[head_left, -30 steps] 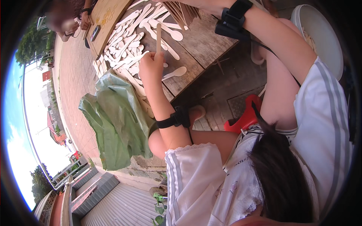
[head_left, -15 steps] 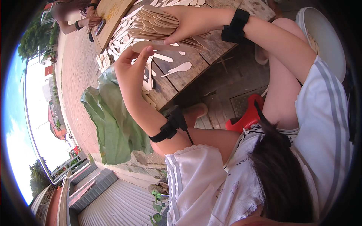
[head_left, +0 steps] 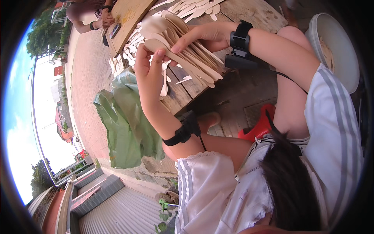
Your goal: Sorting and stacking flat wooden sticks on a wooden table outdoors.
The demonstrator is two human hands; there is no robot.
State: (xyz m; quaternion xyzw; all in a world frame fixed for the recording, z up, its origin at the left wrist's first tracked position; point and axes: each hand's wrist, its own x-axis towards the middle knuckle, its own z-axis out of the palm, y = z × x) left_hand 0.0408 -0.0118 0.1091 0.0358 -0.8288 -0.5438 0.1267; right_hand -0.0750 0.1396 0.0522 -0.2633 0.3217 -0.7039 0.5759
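Left hand [head_left: 148,66]: pinching one wooden spoon [head_left: 155,44]. Right hand [head_left: 210,36]: clasping a spoon bundle [head_left: 199,61] beside that pinch. Step seemingly stacking; next move likely calls for alignment.

- Bare right hand [head_left: 210,36] grips a fanned bundle of pale wooden spoons [head_left: 194,62].
- Bare left hand [head_left: 149,67] pinches one flat spoon [head_left: 155,43] beside it.
- Weathered brown plank table [head_left: 255,15] stands beneath both hands.

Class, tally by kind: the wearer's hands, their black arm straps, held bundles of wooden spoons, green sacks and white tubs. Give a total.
Left hand and right hand: 2
Left strap and right strap: 2
Bundle of wooden spoons: 1
Green sack: 1
White tub: 1
Total: 7
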